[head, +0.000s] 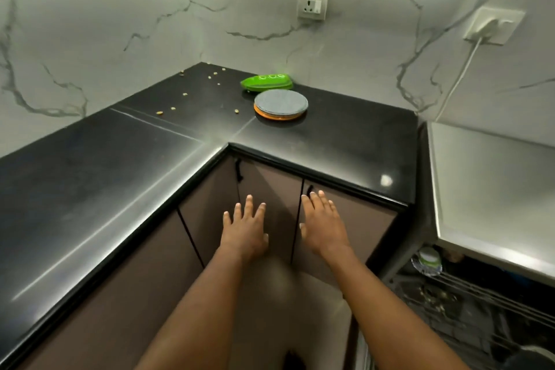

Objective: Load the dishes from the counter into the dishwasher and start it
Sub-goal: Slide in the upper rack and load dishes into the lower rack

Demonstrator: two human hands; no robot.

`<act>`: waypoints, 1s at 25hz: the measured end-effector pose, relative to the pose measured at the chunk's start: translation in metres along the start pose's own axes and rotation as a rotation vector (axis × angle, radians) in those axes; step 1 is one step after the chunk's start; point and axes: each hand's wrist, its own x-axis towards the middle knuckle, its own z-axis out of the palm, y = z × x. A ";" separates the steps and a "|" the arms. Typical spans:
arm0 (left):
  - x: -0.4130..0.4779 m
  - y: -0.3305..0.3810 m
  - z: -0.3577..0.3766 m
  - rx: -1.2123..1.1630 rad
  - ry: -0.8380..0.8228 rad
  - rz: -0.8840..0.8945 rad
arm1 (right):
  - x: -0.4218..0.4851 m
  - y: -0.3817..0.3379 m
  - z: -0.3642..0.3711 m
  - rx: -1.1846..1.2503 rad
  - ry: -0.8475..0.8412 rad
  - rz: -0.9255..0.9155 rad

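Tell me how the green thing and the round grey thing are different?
The green thing is bright green and long; the round grey thing is a flat circle with an orange edge underneath. The green thing lies nearer the wall, the round grey thing nearer the front. Both rest on the black counter.

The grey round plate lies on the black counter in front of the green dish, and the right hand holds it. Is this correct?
No. In the head view the right hand is open and empty, before the cabinet doors. The grey round plate does lie on the black counter in front of the green dish.
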 end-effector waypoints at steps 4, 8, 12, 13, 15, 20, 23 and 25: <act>0.078 -0.004 -0.028 0.018 -0.040 -0.016 | 0.083 0.014 0.002 -0.013 -0.013 -0.025; 0.152 -0.005 -0.055 -0.011 -0.012 -0.031 | 0.162 0.031 -0.004 -0.056 -0.004 -0.092; 0.208 -0.016 -0.070 0.010 -0.045 -0.053 | 0.230 0.035 -0.007 -0.074 -0.024 -0.140; 0.221 -0.020 -0.073 0.019 -0.057 -0.054 | 0.246 0.036 -0.008 -0.076 -0.025 -0.144; 0.249 -0.028 -0.080 0.036 -0.087 -0.055 | 0.278 0.037 -0.008 -0.105 -0.031 -0.157; 0.335 -0.058 -0.099 0.103 -0.213 -0.048 | 0.364 0.034 -0.002 -0.167 -0.056 -0.133; 0.385 -0.073 -0.113 0.138 -0.279 -0.027 | 0.406 0.028 0.001 -0.181 -0.076 -0.101; 0.422 -0.082 -0.117 0.179 -0.342 0.002 | 0.439 0.019 0.005 -0.178 -0.101 -0.076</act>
